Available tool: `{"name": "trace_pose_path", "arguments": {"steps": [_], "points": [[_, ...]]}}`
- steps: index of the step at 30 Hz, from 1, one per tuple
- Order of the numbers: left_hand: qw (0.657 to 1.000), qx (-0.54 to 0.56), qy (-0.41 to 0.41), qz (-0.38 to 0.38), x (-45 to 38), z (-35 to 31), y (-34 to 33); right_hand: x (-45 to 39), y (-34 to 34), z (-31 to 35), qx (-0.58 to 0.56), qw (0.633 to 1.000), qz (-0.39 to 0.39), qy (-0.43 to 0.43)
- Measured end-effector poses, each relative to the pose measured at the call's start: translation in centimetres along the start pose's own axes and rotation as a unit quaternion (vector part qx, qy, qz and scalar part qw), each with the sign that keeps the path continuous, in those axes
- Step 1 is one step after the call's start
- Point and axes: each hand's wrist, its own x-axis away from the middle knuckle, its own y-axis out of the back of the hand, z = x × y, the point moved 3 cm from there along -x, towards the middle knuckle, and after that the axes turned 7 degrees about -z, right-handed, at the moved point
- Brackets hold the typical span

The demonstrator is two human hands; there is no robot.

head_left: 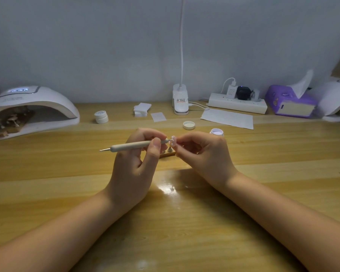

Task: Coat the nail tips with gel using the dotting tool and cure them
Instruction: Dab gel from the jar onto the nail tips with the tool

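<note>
Left hand [137, 154] pinches the dotting tool [133, 145], its tip at the nail tip [173, 138] pinched by the right hand [202, 152]; open gel jar [216, 132] just beyond, curing lamp [30, 108] far left.

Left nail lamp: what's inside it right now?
Inside the left nail lamp, brown stands with metal holders sit on its floor. Nail tips on them aren't discernible; the hood hides the rear.

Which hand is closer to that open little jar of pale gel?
Right. The right hand sits just in front of the open gel jar; the left hand, holding the dotting tool, is farther off to its left.
</note>
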Motion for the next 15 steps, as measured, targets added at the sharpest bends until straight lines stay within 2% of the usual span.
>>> {"name": "trace_pose_path", "arguments": {"steps": [15], "points": [[0.999, 0.014, 0.012, -0.028, -0.11, -0.08, 0.22, -0.03, 0.11, 0.07, 0.002, 1.0, 0.004, -0.001]]}}
